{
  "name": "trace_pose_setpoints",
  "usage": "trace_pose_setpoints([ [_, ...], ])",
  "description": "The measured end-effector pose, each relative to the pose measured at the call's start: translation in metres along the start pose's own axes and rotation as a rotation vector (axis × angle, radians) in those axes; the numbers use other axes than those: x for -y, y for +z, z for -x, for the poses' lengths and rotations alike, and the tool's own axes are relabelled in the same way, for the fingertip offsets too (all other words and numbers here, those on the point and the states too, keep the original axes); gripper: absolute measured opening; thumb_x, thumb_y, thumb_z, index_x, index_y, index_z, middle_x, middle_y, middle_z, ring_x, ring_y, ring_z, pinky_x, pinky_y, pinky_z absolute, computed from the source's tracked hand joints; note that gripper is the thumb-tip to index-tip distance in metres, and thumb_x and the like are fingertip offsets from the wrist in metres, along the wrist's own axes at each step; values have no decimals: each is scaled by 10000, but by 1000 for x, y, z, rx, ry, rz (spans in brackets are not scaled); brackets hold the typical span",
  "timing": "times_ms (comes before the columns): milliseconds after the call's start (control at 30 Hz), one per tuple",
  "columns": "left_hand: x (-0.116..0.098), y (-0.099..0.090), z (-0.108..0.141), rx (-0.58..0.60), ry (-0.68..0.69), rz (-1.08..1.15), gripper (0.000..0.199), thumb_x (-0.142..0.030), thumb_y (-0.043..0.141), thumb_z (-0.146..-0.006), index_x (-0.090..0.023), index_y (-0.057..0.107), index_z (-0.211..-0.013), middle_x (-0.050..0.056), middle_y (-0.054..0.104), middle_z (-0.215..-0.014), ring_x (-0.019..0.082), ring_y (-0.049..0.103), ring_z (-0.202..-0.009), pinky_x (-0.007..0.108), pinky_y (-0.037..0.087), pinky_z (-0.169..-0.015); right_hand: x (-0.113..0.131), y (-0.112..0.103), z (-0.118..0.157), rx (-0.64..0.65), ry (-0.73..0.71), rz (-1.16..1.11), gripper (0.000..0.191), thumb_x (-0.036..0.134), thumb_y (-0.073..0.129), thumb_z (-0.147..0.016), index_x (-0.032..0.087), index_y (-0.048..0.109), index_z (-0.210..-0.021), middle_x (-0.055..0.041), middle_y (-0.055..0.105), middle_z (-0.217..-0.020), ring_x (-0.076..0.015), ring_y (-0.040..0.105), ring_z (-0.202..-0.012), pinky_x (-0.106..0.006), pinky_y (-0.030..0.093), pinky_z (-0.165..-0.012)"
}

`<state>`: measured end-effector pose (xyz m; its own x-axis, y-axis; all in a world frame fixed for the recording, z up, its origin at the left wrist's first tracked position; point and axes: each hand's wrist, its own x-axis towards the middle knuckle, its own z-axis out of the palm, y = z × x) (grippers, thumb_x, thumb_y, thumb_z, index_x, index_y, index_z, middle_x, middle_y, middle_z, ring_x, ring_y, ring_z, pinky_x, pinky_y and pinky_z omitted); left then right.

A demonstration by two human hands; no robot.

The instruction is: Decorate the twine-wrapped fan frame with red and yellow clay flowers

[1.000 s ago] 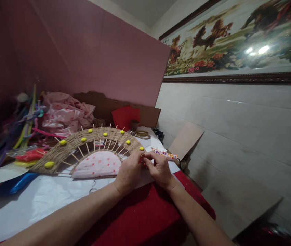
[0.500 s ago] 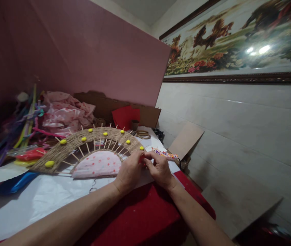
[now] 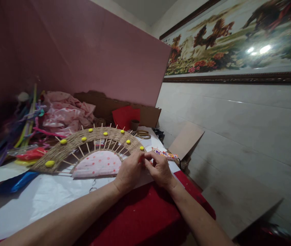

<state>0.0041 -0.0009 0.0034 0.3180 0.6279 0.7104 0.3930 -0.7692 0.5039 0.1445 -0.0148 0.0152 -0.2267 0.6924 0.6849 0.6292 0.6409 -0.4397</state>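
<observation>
A half-round woven fan (image 3: 69, 148) lies on the white sheet, with thin sticks jutting out, twine woven across them and several yellow oval pieces on the band. Its inner half-circle is white cloth (image 3: 97, 164) with red dots. At the fan's right end, my left hand (image 3: 130, 172) and my right hand (image 3: 159, 169) meet, both closed with fingertips pinched together. A bit of something red shows between the fingertips; its kind is hidden by the fingers. Just beyond my right hand lies a strip with a colourful pattern (image 3: 166, 154).
Scissors (image 3: 143, 134), a small brown cup (image 3: 134, 125) and a red sheet (image 3: 124, 116) stand or lie behind the fan. Crumpled pink cloth (image 3: 65, 111) and coloured strips (image 3: 28, 123) are heaped at the left. Red cloth (image 3: 140, 215) covers the near edge.
Hardly anything differs. My hands stay together at the fan's right end, with only a slight shift of the fingers around the red bit.
</observation>
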Motion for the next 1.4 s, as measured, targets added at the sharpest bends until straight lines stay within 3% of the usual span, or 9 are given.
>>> trace_pose_setpoints([
  [600,3,3,3,5,-30,-61,190,-150,385,-867,-165,560,-940,65,613,-864,182,577,-827,313,456,-757,0,2,0,-92,0,65,116,136,528,-763,188,632,-767,-8,647,-696,-108,516,-527,-212,378,-482],
  [833,1,2,3,20,-25,-76,165,-157,409,-863,-164,560,-928,57,608,-837,182,561,-779,297,439,-709,1,2,0,-198,37,72,91,123,534,-751,175,599,-713,15,595,-630,-95,495,-515,-203,368,-484],
  [1133,2,-1,4,-30,-145,-87,146,-170,466,-843,-161,552,-961,59,605,-876,188,567,-793,310,451,-731,0,0,-2,-389,107,60,65,175,549,-783,164,611,-764,11,603,-621,-104,523,-514,-210,391,-484],
  [1400,2,-1,2,-24,-53,-42,204,-187,411,-889,-190,553,-1034,66,572,-976,179,562,-888,310,453,-798,-1,-1,-3,-250,53,17,146,219,513,-857,184,648,-901,-43,671,-832,-161,619,-759,-246,466,-620],
])
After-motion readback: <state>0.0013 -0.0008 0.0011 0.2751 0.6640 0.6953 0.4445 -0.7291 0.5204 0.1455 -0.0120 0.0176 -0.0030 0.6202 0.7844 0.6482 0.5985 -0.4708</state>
